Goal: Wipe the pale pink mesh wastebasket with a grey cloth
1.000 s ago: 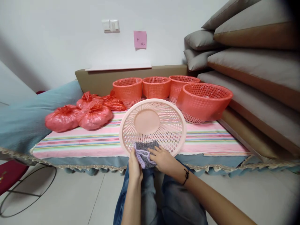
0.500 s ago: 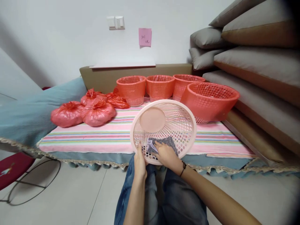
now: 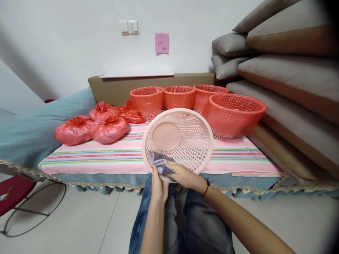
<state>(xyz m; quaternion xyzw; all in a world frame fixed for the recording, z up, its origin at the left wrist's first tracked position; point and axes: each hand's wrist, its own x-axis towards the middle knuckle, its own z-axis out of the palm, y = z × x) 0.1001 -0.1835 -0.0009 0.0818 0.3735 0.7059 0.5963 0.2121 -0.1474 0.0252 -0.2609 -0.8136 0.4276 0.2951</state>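
Note:
A pale pink plastic basket [image 3: 167, 136] with a holed wall is tilted on its side above my knees, its mouth facing me. My left hand [image 3: 158, 186] grips the lower rim, thumb inside and fingers hidden behind the wall. Inside the basket, my right hand [image 3: 186, 175] holds a dark grey cloth [image 3: 161, 160] with lilac edging and presses it against the lower left wall, close to my left thumb. The right fingertips are partly covered by the cloth. A thin black band circles my right wrist.
Several red mesh baskets [image 3: 180, 97] wrapped in red plastic stand along the back of the striped sofa cover [image 3: 106, 160]. Tied red bags [image 3: 109, 128] lie to the left. Grey-brown cushions [image 3: 291, 74] are stacked on the right. A red stool [image 3: 16, 194] is at lower left.
My right hand has moved left along the basket wall with the cloth, which is now bunched near my left thumb. The basket has shifted slightly left and up.

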